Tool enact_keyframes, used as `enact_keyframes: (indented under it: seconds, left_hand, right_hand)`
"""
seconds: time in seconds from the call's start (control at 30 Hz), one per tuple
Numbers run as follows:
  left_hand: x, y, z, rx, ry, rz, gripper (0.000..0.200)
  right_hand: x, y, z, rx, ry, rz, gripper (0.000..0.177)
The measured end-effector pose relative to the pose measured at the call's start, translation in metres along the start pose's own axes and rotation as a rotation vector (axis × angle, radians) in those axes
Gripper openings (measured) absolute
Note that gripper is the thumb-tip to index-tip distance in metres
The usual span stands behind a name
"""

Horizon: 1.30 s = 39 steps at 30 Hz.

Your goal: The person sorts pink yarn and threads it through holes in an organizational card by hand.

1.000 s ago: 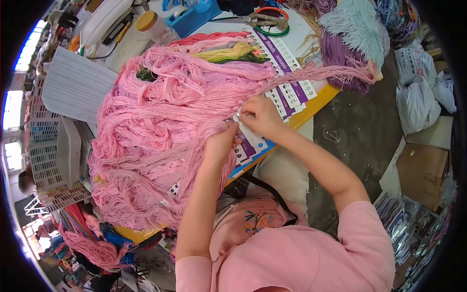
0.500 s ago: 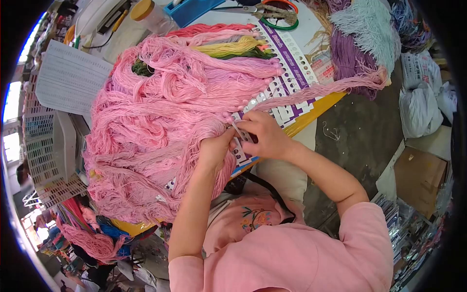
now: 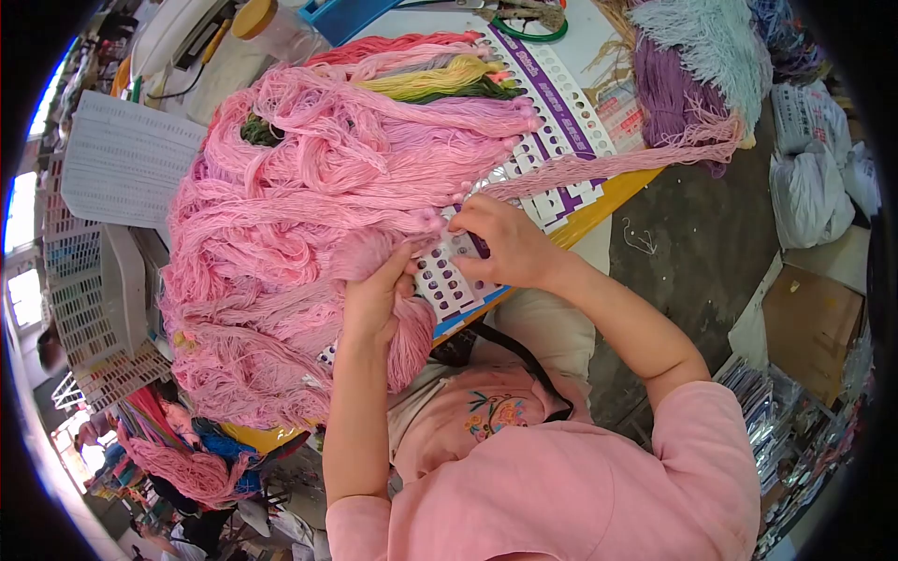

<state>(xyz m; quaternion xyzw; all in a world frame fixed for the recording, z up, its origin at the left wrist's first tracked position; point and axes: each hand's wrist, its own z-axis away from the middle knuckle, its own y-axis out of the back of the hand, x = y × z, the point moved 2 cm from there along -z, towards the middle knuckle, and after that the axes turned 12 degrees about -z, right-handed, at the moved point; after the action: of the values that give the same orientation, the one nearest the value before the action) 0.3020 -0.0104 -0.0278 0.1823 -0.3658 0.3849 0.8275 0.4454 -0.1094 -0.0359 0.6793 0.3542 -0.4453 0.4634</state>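
A large heap of pink thread (image 3: pixel 271 243) covers the table, with red, yellow and green skeins at its top. White and purple cards with rows of holes (image 3: pixel 449 280) lie beneath its right edge. My left hand (image 3: pixel 379 294) is wrapped round a bundle of pink thread at the heap's lower right. Just right of it, my right hand (image 3: pixel 505 245) is over the cards, thumb and forefinger bent and apart; no held object shows between them. One long pink skein (image 3: pixel 599 170) stretches from near my right hand to the right, across the cards.
Purple thread (image 3: pixel 669 103) and pale blue thread (image 3: pixel 702 47) hang at the table's right corner. Green-handled scissors (image 3: pixel 533 23), a lidded jar (image 3: pixel 271 28) and a blue tray (image 3: pixel 346 14) are at the back. A printed sheet (image 3: pixel 131 154) lies left. White bags (image 3: pixel 809 196) and cardboard (image 3: pixel 809 327) are at right.
My left hand has moved left with the pink bundle, uncovering more of the holed card. My right hand's fingers have spread a little, and the view has shifted slightly.
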Motion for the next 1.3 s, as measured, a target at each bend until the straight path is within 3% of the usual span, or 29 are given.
enact_keyframes:
  seconds: [0.07,0.1,0.13,0.2,0.23,0.27,0.33,0.43,0.47,0.53,0.57,0.6,0.63,0.7,0.73,0.77,0.83,0.87,0.9,0.93,0.97,1.0,1.03,1.1,1.17,1.23,1.3]
  left_hand:
    - [-0.002,0.002,0.012,-0.234,0.177,0.38,0.01]
    - [-0.007,0.006,0.015,-0.428,0.153,0.568,0.015]
    - [-0.008,0.008,0.015,-0.427,0.156,0.564,0.015]
    - [0.006,0.005,0.019,-0.689,0.001,0.721,0.022]
    - [0.007,0.001,0.014,-0.704,0.002,0.669,0.026]
    - [0.004,-0.013,0.006,-0.513,-0.015,0.41,0.026]
    - [-0.001,-0.03,-0.008,-0.401,-0.037,-0.183,0.025]
    - [-0.007,-0.038,-0.016,-0.296,-0.073,-0.3,0.022]
    - [-0.005,-0.033,-0.012,-0.246,0.071,-0.121,0.019]
    - [-0.012,-0.012,-0.017,-0.389,0.144,0.254,0.018]
    - [-0.009,-0.01,-0.01,-0.496,0.149,0.494,0.02]
    - [-0.008,-0.011,-0.005,-0.514,0.195,0.441,0.02]
    - [-0.006,-0.014,-0.001,-0.531,0.24,0.39,0.021]
    - [0.001,-0.023,0.005,-0.555,0.195,0.277,0.022]
    - [0.008,-0.026,0.007,-0.408,0.185,0.145,0.023]
    - [0.015,-0.027,0.01,-0.261,0.175,0.016,0.024]
    - [0.019,-0.004,0.008,-0.208,0.146,0.05,0.026]
    - [0.018,0.014,0.009,-0.176,0.128,0.068,0.026]
    - [0.029,0.027,0.018,-0.13,0.021,0.065,0.025]
    - [0.033,0.046,0.025,-0.034,-0.008,0.139,0.024]
    - [0.036,0.075,0.032,-0.091,-0.05,0.29,0.024]
    - [0.039,0.103,0.04,-0.155,-0.083,0.443,0.024]
    - [0.04,0.145,0.046,-0.37,-0.129,0.676,0.024]
    - [0.032,0.218,0.055,-0.181,-0.192,0.793,0.022]
    - [0.04,0.224,0.066,0.633,-0.257,0.558,0.02]
    - [0.048,0.16,0.066,0.692,-0.305,0.121,0.025]
    - [0.045,0.08,0.072,0.529,-0.288,-0.236,0.027]
  right_hand:
    - [0.003,-0.003,0.002,0.037,0.063,0.053,0.028]
    - [0.001,-0.005,0.002,0.091,0.112,0.089,0.024]
    - [0.002,-0.005,0.002,0.095,0.11,0.086,0.024]
    - [0.007,-0.006,0.0,0.144,0.114,0.054,0.021]
    - [0.005,-0.006,-0.001,0.143,0.116,0.053,0.021]
    - [0.004,-0.003,-0.001,0.144,0.008,-0.077,0.02]
    - [0.003,0.0,-0.001,0.148,-0.104,-0.203,0.019]
    - [0.011,-0.002,0.0,0.193,-0.23,-0.52,0.02]
    - [0.013,-0.003,-0.001,0.225,-0.17,-0.651,0.019]
    - [0.017,0.001,-0.001,0.207,-0.135,-0.935,0.016]
    - [0.017,0.0,-0.001,0.134,-0.151,-0.832,0.014]
    - [0.015,-0.002,-0.002,0.06,-0.167,-0.73,0.011]
    - [0.008,-0.002,-0.007,0.012,0.124,-0.361,0.012]
    - [0.008,-0.006,-0.006,0.011,0.075,-0.253,0.012]
    - [0.01,-0.007,-0.005,0.004,0.03,-0.14,0.012]
    - [0.012,-0.005,-0.005,0.003,0.035,-0.275,0.011]
    - [0.012,-0.005,-0.001,0.151,-0.094,-0.758,0.013]
    - [0.015,0.0,-0.003,0.03,-0.104,-0.795,0.015]
    - [0.013,0.0,-0.003,-0.002,-0.122,-0.647,0.015]
    - [0.01,0.0,-0.004,-0.029,-0.142,-0.498,0.015]
    - [0.008,0.004,-0.007,-0.047,-0.049,-0.344,0.016]
    - [0.009,0.003,-0.005,-0.037,-0.051,-0.35,0.016]
    - [0.011,0.001,-0.005,-0.037,-0.071,-0.4,0.013]
    - [0.013,-0.003,-0.004,-0.057,-0.102,-0.423,0.012]
    - [0.017,-0.005,-0.004,0.027,-0.094,-0.48,0.014]
    - [0.014,-0.005,-0.006,0.02,-0.051,-0.418,0.012]
    - [0.017,-0.011,-0.007,0.048,0.213,-0.182,0.012]
